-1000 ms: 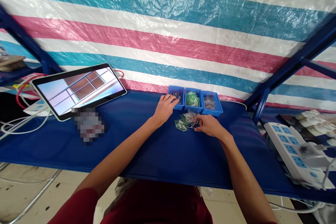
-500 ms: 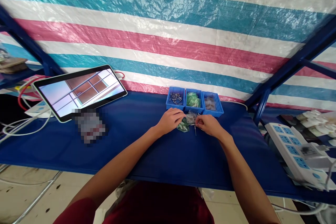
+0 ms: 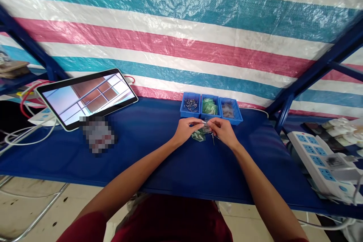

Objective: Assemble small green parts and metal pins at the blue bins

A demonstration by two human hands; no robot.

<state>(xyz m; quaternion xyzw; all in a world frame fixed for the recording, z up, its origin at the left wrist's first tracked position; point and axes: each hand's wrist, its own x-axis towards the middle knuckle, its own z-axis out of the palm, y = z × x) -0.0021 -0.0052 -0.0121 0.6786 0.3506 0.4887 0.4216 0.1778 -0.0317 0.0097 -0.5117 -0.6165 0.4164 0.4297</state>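
Pinching a slim metal pin (image 3: 203, 122) by the fingertips

Grasping the pin in the left hand (image 3: 185, 130), just in front of the blue bins (image 3: 190, 114). Holding what looks like another thin metal piece (image 3: 213, 140) in the right hand (image 3: 224, 130), pointing down from the curled fingers; cannot tell whether also touching the first pin. Could lose the pin by squeezing so narrow, smooth a shaft off-centre. Might drop the hanging piece by opening the right fingers to help the left. Could also snag or nudge the clear packet (image 3: 206, 130) and the green packet (image 3: 198, 136), from working so close above both.
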